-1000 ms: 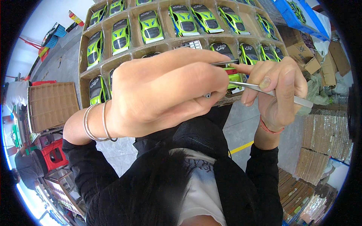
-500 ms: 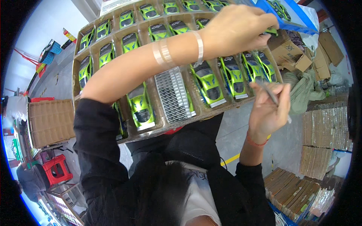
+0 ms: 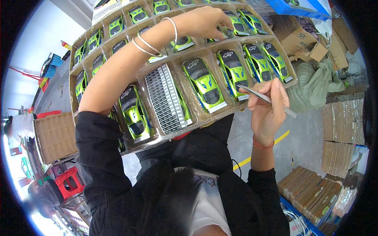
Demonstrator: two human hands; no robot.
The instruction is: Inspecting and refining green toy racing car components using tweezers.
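Note:
A brown, divided tray (image 3: pixel 199 123) holds rows of green toy cars (image 3: pixel 204 84) with black and blue markings. My left hand (image 3: pixel 200 23) reaches across it, its fingers closed over a toy car (image 3: pixel 214 39) in a middle row; the hand partly hides that car. In my right hand (image 3: pixel 269 112), near the tray's right front corner, slim metal tweezers (image 3: pixel 264 97) are held between thumb and fingers. Their tip points left, over a car in the front row. A sheet of black-and-white stickers (image 3: pixel 165 100) lies over a front compartment, partly covering a car.
Beyond the tray's far right corner is a blue bin (image 3: pixel 305 11). Cardboard boxes (image 3: pixel 301 43) and a greenish sack (image 3: pixel 311 88) stand on the right, with stacked cardboard (image 3: pixel 309 192) below. To the left are an empty-looking brown tray (image 3: pixel 55 135) and a red stool (image 3: pixel 70 183).
My left hand has moved left, from beside the blue bin to above the tray's middle rows. My right hand, still holding the tweezers, has shifted slightly left and down.

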